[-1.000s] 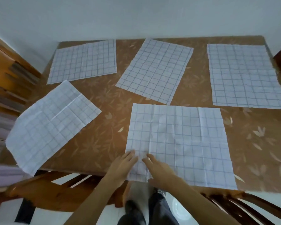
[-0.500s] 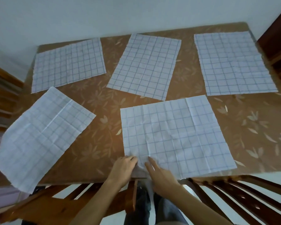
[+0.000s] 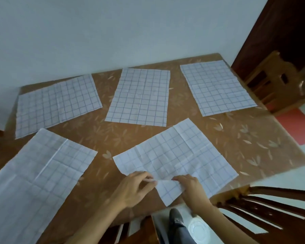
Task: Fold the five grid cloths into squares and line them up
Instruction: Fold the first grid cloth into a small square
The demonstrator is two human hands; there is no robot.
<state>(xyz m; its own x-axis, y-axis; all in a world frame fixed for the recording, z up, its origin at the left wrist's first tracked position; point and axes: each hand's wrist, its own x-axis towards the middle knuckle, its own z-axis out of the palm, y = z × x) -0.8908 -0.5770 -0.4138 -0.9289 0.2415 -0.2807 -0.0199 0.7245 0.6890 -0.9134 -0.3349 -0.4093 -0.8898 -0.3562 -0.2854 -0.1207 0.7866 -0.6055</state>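
Several white cloths with a blue grid lie spread on the brown table (image 3: 253,138). The nearest cloth (image 3: 180,155) lies at an angle in front of me. My left hand (image 3: 136,189) pinches its near edge, and my right hand (image 3: 190,187) grips the near corner, which hangs over the table edge. A second cloth (image 3: 37,176) lies at the near left, partly over the edge. Along the far side lie a left cloth (image 3: 56,104), a middle cloth (image 3: 139,95) and a right cloth (image 3: 217,87), all flat and unfolded.
A wall runs behind the table. A wooden chair (image 3: 275,81) stands at the far right, and another chair back (image 3: 271,208) at the near right. My legs and a white round object (image 3: 199,231) show on the floor below.
The view swung left and up. Both hands went from lying flat on the near cloth's edge to pinching it. The cloth now sits rotated, its near corner off the table.
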